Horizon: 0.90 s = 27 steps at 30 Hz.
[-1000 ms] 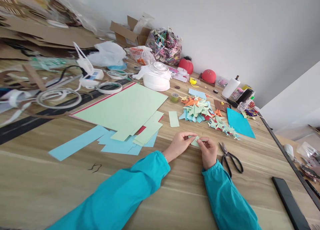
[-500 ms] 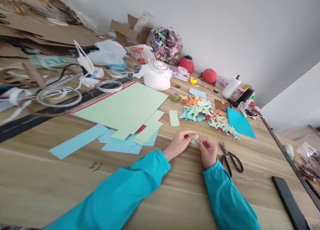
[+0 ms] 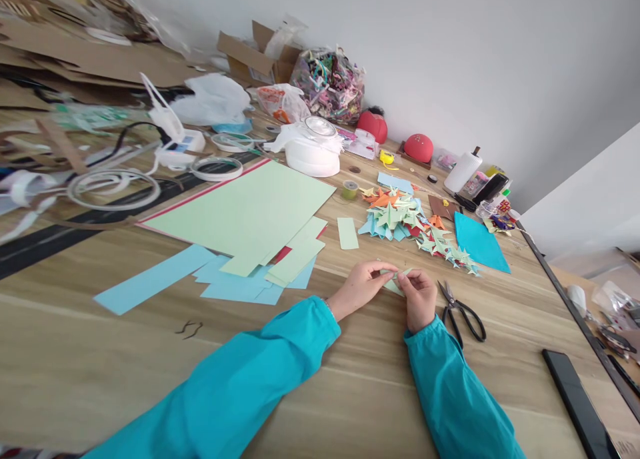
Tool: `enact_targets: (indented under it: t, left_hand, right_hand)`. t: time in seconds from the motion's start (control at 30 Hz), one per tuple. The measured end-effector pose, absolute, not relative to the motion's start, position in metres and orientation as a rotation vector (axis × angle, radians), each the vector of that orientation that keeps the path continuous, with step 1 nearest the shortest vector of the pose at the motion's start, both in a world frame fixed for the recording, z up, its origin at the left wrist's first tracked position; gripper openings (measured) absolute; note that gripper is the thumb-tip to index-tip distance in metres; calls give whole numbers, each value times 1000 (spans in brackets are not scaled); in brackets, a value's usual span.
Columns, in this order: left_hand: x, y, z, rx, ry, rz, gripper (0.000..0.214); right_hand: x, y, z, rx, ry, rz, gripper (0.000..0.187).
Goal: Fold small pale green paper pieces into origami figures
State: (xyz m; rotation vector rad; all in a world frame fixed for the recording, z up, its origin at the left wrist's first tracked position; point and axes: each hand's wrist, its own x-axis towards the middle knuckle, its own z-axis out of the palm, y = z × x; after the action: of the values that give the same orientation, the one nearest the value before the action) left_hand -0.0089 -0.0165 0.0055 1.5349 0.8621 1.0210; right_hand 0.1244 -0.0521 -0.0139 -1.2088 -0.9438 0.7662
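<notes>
Between my two hands is a small piece of pale green paper (image 3: 393,285), partly folded and partly covered by my fingers. My left hand (image 3: 361,287) pinches its left side, and my right hand (image 3: 419,295) pinches its right side, with the fingertips almost meeting. Black-handled scissors (image 3: 461,311) lie with their blades slightly apart just right of my right hand. Beyond my hands is a pile of folded paper stars (image 3: 395,216) in green, blue, orange and red. A green paper rectangle (image 3: 348,233) lies flat above my left hand.
Large green sheets (image 3: 245,209) and blue paper strips (image 3: 150,280) lie to the left. A turquoise sheet (image 3: 481,242) is at the right, and a black phone (image 3: 580,402) near the right edge. White tape rolls (image 3: 114,189), bags and a cardboard box (image 3: 245,52) crowd the back left.
The green paper has turned between my fingers, and a loose flap now shows below them. My fingertips have drawn closer together. The view has shifted slightly.
</notes>
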Motion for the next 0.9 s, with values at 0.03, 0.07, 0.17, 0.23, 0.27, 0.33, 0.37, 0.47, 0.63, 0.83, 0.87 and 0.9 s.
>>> enact_targets:
  t: [0.03,0.07,0.17,0.23,0.27,0.33,0.37,0.47,0.63,0.83,0.87,0.9]
  left_hand:
    - [-9,-16,5,1537,874,1011,23]
    - [-8,-16,5,1542,882,1005,24]
    - [-7,-16,3,1539,895,1013,26]
    - [-7,-15,3,1518,911,1020,25]
    - [-7,-15,3,1507,921,1019,24]
    - [-7,-15,3,1495,935,1021,22]
    - [-7,-15,4,1494,935,1025,21]
    - [-7,-16,5,1496,930,1049,20]
    - [-7,-16,3,1538,944,1047,20]
    - [-6,-16,3,1560,951,1052,20]
    - [-6,-16,3,1551,956,1048,20]
    - [-6,-16,3,1542,961,1041,20]
  right_hand:
    - [125,-52,-14,-1206,-931,771,26]
    - [125,-52,-15,-1202,-916,774,27]
    - [126,-51,-15,-1191,-895,783,26]
    - [127,-51,-16,-1179,-901,804,25]
    - [127,-51,-16,-1173,-898,820,25]
    - [128,-51,-15,-1168,-877,852,26]
    - [128,-51,-15,-1169,-867,859,27]
    - [127,-51,-14,-1186,-879,843,29]
    - [124,-50,-14,-1202,-937,807,31]
    - [125,-49,-16,-1221,-959,779,28]
    - [126,-49,-17,-1221,-959,781,28]
    - [126,-49,-17,-1220,-957,785,27]
